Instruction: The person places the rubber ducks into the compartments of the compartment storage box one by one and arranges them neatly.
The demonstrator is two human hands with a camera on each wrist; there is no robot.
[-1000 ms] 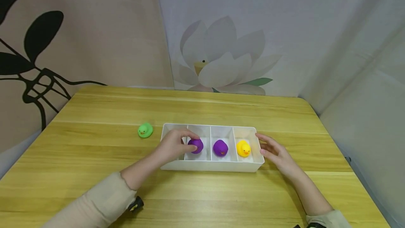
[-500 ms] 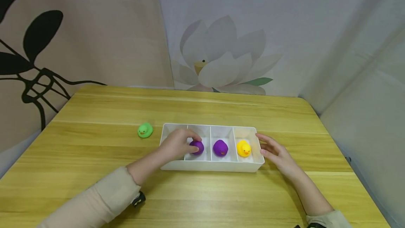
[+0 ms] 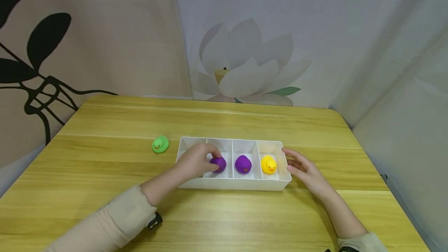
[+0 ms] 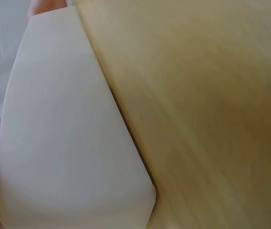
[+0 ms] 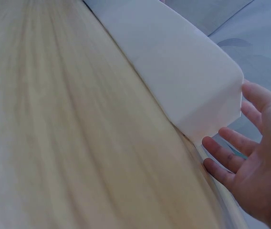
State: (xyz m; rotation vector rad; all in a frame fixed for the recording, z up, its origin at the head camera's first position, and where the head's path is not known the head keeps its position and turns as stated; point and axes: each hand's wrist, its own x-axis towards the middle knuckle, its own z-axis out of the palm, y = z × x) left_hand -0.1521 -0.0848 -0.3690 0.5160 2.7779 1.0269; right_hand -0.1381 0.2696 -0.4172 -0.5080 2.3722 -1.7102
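Note:
A white divided box point(image 3: 231, 184) stands on the table. My left hand point(image 3: 194, 161) reaches over its left end and pinches a purple rubber duck point(image 3: 219, 164) between thumb and fingers, low inside the second compartment from the left. Another purple duck point(image 3: 243, 164) sits in the third compartment, and a yellow duck point(image 3: 269, 164) in the rightmost one. At the right end, my right hand point(image 3: 306, 170) rests its loosely bent fingertips against the outer wall; the right wrist view shows this hand point(image 5: 257, 157) beside the box corner. The leftmost compartment is mostly hidden behind my left hand.
A green rubber duck point(image 3: 160, 144) lies on the wooden table point(image 3: 224, 221), just left of the box. Behind the table hangs a pale cloth point(image 3: 252, 49) printed with a flower.
My left hand has shifted slightly right and lower with the purple duck, inside the second compartment. The right hand, the box and the other ducks have stayed put.

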